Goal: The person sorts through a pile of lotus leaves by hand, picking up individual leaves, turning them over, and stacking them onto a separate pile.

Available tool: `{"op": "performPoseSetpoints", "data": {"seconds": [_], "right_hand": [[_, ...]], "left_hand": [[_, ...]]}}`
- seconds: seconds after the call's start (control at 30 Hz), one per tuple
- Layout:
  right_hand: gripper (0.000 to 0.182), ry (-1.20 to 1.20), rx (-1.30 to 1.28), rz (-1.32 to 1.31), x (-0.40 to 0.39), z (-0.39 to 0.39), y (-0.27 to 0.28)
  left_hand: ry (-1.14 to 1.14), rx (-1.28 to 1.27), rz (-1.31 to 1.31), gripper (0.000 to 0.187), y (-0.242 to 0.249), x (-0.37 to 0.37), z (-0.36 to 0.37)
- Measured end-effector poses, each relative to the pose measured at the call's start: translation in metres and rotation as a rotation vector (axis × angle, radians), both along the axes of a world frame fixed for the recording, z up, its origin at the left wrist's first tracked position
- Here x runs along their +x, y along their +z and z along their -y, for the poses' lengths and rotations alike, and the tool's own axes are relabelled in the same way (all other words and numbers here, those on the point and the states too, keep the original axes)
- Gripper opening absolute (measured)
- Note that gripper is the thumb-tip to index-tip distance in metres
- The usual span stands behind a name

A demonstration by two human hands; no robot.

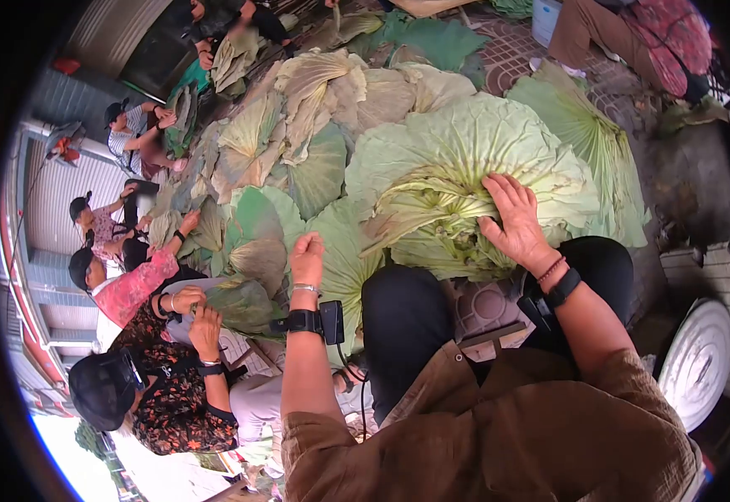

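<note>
A stack of large pale green leaves (457, 138) lies over my knees, its lower edge folded and browned. On top of the folded part rests my right hand (515, 219), fingers spread. My left hand (306, 255) is raised to the left of the stack, apart from it, with its fingers curled together; whether anything small is between them is hidden. Below and behind it a green leaf (340, 251) spreads out. Further dried, brownish leaves (244, 151) are heaped beyond, and another green leaf (587, 138) lies to the right of the stack.
At the left, a person in a black cap (106, 389) handles a leaf close to my left arm. Several more people sit further up the left side and at the top. A round metal lid (697, 364) stands at the right. A white bucket (546, 21) is at the top.
</note>
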State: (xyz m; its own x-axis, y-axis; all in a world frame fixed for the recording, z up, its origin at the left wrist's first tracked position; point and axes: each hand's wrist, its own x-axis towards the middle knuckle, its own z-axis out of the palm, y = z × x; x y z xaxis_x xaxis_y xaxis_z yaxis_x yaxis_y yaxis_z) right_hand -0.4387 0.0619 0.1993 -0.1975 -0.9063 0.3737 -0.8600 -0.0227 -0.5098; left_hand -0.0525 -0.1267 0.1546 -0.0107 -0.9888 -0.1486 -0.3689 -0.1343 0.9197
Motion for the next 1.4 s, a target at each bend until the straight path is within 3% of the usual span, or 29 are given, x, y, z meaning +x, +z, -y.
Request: {"op": "performPoseSetpoints", "data": {"seconds": [0.03,0.1,0.13,0.23,0.3,0.37,0.4,0.47,0.53,0.67,0.9,1.1,1.3,1.37,1.4], "right_hand": [[0.064,-0.032,0.006,0.025,0.001,-0.002,-0.001],[0.063,-0.008,0.010,0.021,0.000,-0.002,0.000],[0.063,-0.020,0.006,0.032,0.000,-0.004,0.000],[0.064,-0.022,0.017,0.042,0.000,-0.004,-0.004],[0.064,-0.020,0.000,0.056,-0.002,-0.007,-0.002],[0.065,-0.009,-0.017,0.064,-0.002,-0.004,-0.003],[0.064,-0.015,-0.040,0.048,-0.002,-0.004,-0.005],[0.063,-0.009,-0.024,0.065,-0.002,-0.006,-0.005],[0.064,-0.002,-0.040,0.071,0.000,-0.006,-0.005],[0.064,-0.023,-0.040,0.083,0.003,-0.008,-0.001],[0.068,-0.058,-0.118,0.043,0.006,-0.012,0.005],[0.068,-0.073,-0.179,-0.024,0.010,-0.019,0.016],[0.058,0.006,-0.120,0.007,0.011,-0.017,-0.002],[0.054,0.038,-0.076,0.036,0.006,-0.018,0.001],[0.054,0.050,-0.079,0.058,0.005,-0.018,0.001]], "left_hand": [[-0.032,0.006,0.025,0.015,0.031,-0.018,-0.004],[-0.295,-0.409,0.341,0.021,0.084,-0.070,-0.022],[-0.356,-0.377,0.288,0.021,0.098,-0.094,-0.030],[-0.540,-0.352,0.107,0.024,0.109,-0.166,-0.056],[-0.709,-0.631,0.355,0.035,0.114,-0.209,-0.075],[-0.759,-0.679,0.328,0.043,0.104,-0.242,-0.084],[-0.723,-0.619,0.330,0.045,0.090,-0.253,-0.086],[-0.673,-0.566,0.633,0.046,0.082,-0.264,-0.096],[-0.662,-0.445,0.656,0.044,0.090,-0.268,-0.094],[-0.690,-0.452,0.691,0.040,0.099,-0.268,-0.088],[-0.746,-0.606,0.650,0.028,0.100,-0.266,-0.083],[-0.601,-0.709,0.526,0.026,0.096,-0.267,-0.079],[-0.292,-0.620,0.446,0.026,0.103,-0.259,-0.070],[-0.127,-0.743,0.292,0.029,0.095,-0.255,-0.058],[-0.104,-0.586,0.117,0.030,0.083,-0.250,-0.043]]}}
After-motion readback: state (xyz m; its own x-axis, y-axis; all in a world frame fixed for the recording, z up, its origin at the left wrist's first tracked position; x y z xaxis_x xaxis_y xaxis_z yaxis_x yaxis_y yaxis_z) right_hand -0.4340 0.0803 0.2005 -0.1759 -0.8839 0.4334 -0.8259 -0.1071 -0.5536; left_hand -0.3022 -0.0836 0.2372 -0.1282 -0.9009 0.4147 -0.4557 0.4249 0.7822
